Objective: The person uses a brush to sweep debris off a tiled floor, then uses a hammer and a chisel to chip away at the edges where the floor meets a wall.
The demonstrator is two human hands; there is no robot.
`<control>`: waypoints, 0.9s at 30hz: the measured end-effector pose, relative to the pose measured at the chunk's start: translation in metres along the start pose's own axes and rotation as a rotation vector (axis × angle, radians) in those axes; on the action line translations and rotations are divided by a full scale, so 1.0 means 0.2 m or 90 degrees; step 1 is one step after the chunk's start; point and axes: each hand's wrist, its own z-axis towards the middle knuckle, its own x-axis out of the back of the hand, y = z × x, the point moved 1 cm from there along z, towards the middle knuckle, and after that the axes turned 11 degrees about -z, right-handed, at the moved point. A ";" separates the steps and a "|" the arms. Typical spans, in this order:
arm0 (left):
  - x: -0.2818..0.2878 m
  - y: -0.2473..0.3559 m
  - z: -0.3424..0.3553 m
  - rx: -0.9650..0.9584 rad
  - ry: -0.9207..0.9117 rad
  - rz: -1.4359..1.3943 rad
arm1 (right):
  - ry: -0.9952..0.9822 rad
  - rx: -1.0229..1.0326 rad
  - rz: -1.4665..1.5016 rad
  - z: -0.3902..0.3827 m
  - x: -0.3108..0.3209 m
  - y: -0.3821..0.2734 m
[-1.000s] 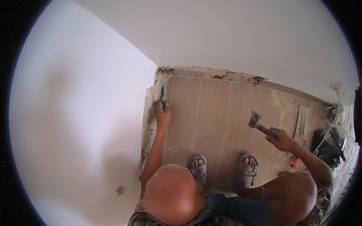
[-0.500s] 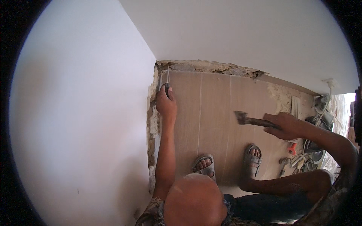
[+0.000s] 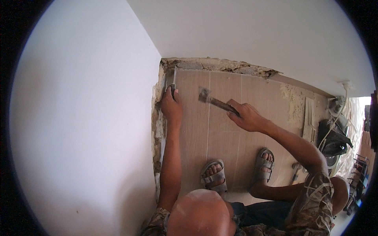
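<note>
In the far left corner, my left hand point(image 3: 172, 107) is closed around the dark handle of what looks like a screwdriver point(image 3: 175, 76). Its thin metal shaft points away from me toward the broken strip point(image 3: 189, 64) along the foot of the far wall; whether the tip touches is too small to tell. My right hand point(image 3: 249, 117) grips a hammer point(image 3: 220, 104) by its handle. The hammer's head is to the left of that hand, over the tiled floor point(image 3: 224, 137) and apart from the screwdriver, slightly blurred.
White walls meet at the corner; the left wall point(image 3: 86, 118) runs close beside my left arm. My sandalled feet point(image 3: 214, 175) are on the floor below the hammer. At right lie a pale flat strip point(image 3: 308, 114), a black bag point(image 3: 332, 137), another hammer point(image 3: 295, 173) and a cable point(image 3: 335, 118).
My right hand has swung the hammer left and away from me, nearer the screwdriver. My left hand keeps its grip in the corner. The view has shifted slightly.
</note>
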 end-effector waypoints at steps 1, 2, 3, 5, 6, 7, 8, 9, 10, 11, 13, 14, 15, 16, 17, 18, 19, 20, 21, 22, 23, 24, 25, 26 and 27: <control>0.01 -0.01 0.01 0.002 0.000 0.002 | 0.025 -0.001 0.028 0.05 -0.02 -0.01; 0.02 -0.02 0.01 0.004 0.000 0.004 | 0.045 -0.006 0.041 0.09 -0.03 -0.02; 0.02 -0.03 0.01 0.004 0.006 0.012 | 0.064 -0.012 0.054 0.14 -0.06 -0.02; -0.01 -0.02 0.00 -0.001 0.014 0.020 | 0.114 -0.020 0.059 0.20 -0.07 0.01; -0.02 -0.01 0.01 -0.001 0.009 0.025 | 0.143 -0.016 0.058 0.23 -0.09 0.02; -0.02 -0.01 0.01 -0.001 0.004 0.030 | 0.172 -0.012 0.057 0.26 -0.10 0.03; -0.03 -0.01 0.01 -0.002 -0.001 0.034 | 0.174 -0.032 0.052 0.29 -0.11 0.03; -0.02 -0.03 0.01 -0.011 0.005 0.028 | 0.176 -0.049 0.049 0.33 -0.13 0.02; -0.02 -0.04 0.01 -0.021 0.012 0.021 | 0.178 -0.065 0.046 0.37 -0.14 0.01; -0.01 -0.06 0.02 -0.031 0.018 0.015 | 0.180 -0.065 0.042 0.41 -0.15 -0.01; 0.00 -0.06 0.02 -0.029 0.018 0.030 | 0.184 -0.070 0.032 0.47 -0.16 -0.03; 0.00 -0.06 0.02 -0.028 0.018 0.038 | 0.202 -0.058 0.019 0.50 -0.16 -0.05; 0.01 -0.02 0.02 0.016 -0.022 0.064 | 0.220 -0.050 0.005 0.53 -0.17 -0.07; 0.01 0.04 0.03 0.060 -0.062 0.087 | 0.239 -0.044 -0.011 0.55 -0.17 -0.07; 0.01 0.06 0.03 0.068 -0.075 0.089 | 0.238 -0.044 -0.020 0.58 -0.18 -0.07; 0.01 0.08 0.03 0.075 -0.084 0.093 | 0.238 -0.041 -0.029 0.61 -0.19 -0.07; 0.00 0.07 0.02 0.047 -0.066 0.076 | 0.238 -0.040 -0.037 0.64 -0.20 -0.07; -0.01 0.07 0.02 0.019 -0.049 0.058 | 0.220 -0.042 -0.069 0.67 -0.20 -0.06; -0.01 0.01 0.02 -0.008 -0.030 0.069 | 0.200 -0.039 -0.096 0.72 -0.24 -0.05; 0.00 -0.05 0.03 -0.034 -0.009 0.082 | 0.181 -0.033 -0.121 0.76 -0.26 -0.06; 0.01 -0.11 0.04 -0.060 0.012 0.095 | 0.194 -0.022 -0.114 0.79 -0.29 -0.07; 0.00 -0.08 0.04 -0.064 0.007 0.071 | 0.207 -0.019 -0.118 0.79 -0.28 -0.05; -0.01 -0.05 0.03 -0.068 0.001 0.047 | 0.221 -0.017 -0.121 0.80 -0.27 -0.03; -0.02 -0.02 0.04 -0.073 -0.004 0.023 | 0.231 -0.028 -0.100 0.79 -0.26 0.00; -0.01 0.00 0.03 -0.039 -0.018 0.030 | 0.237 -0.038 -0.073 0.77 -0.27 0.00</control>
